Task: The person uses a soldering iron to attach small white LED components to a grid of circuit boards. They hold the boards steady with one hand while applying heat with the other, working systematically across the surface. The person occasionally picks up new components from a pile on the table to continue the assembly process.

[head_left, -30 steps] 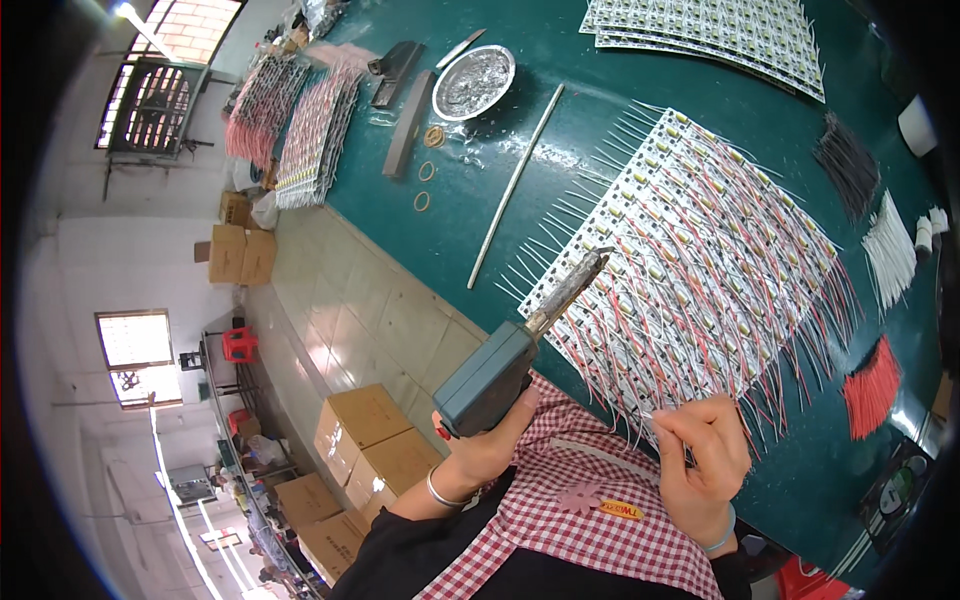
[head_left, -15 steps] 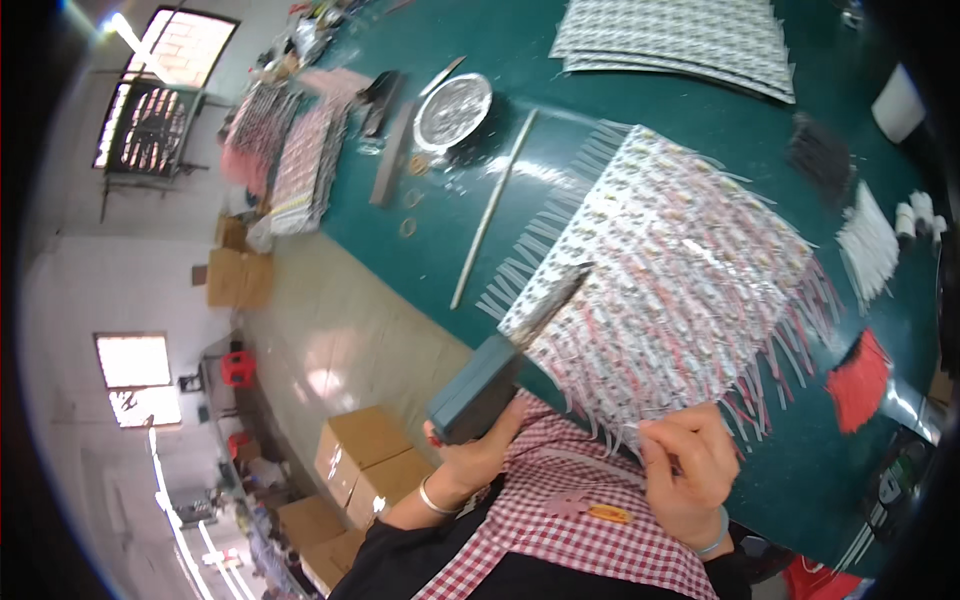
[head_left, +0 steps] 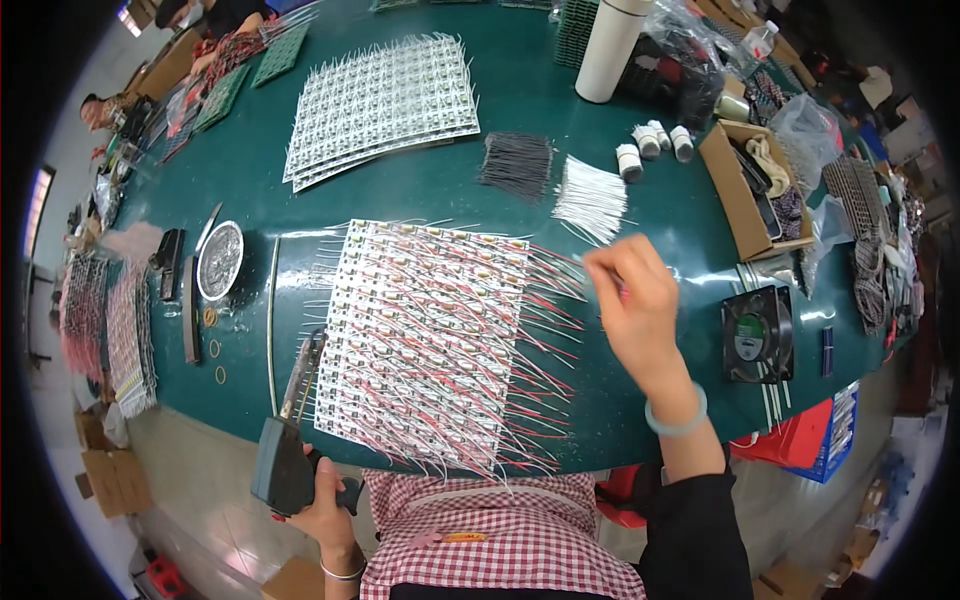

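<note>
In my left hand is a dark soldering gun, its long metal barrel slanting up to the left edge of a white circuit-board panel. Rows of small parts cover the panel, and many thin red and white wires lie across it and stick out past its right side. My right hand is raised beside the panel's far right corner, thumb and fingers pinched together. Something tiny and pale shows at those fingertips, too small to name. Just beyond lie a bundle of white wires and a bundle of black wires.
More panels are stacked farther back on the green table. To the left are a round metal bowl and a thin rod. On the right stand a cardboard box and a black fan; a white flask is behind.
My view has turned, so the panel now appears squarer before me. My right hand has gone from the panel's near edge to its far right. The soldering gun's tip has shifted to the panel's left edge.
</note>
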`<state>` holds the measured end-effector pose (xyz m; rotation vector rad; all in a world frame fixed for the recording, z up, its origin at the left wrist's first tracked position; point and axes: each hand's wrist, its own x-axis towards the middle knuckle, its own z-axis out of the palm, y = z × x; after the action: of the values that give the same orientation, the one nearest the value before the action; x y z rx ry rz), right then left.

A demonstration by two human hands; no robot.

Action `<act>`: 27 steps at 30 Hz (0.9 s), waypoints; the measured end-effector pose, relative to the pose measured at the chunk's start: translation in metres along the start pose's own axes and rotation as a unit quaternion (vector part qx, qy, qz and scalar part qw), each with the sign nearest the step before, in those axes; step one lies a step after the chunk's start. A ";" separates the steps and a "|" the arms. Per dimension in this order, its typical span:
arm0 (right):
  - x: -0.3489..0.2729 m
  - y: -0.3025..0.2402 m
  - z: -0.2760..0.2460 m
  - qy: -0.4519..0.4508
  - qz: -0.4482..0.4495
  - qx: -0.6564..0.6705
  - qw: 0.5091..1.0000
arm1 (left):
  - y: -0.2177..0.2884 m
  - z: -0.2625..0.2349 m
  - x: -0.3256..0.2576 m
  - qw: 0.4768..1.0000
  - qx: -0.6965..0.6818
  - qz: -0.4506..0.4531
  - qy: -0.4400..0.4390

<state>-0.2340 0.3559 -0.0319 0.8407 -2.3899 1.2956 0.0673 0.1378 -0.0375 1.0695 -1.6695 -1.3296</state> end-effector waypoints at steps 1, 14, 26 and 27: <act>0.007 0.015 0.006 -0.005 0.000 -0.003 1.000 | 0.000 0.000 0.001 1.000 -0.006 0.008 0.005; 0.070 0.043 0.073 -0.069 -0.106 -0.156 0.980 | 0.035 -0.215 0.096 0.941 0.171 0.170 0.239; 0.096 0.057 0.092 -0.136 -0.089 -0.177 0.971 | 0.033 -0.330 0.130 0.970 -0.018 0.139 0.197; 0.095 0.062 0.102 -0.134 -0.090 -0.165 0.973 | 0.039 -0.297 0.125 0.973 -0.026 0.128 0.192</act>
<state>-0.3450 0.2632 -0.0813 1.1540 -2.5573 0.7270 0.2839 -0.0822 0.0639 0.9707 -1.4182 -0.9276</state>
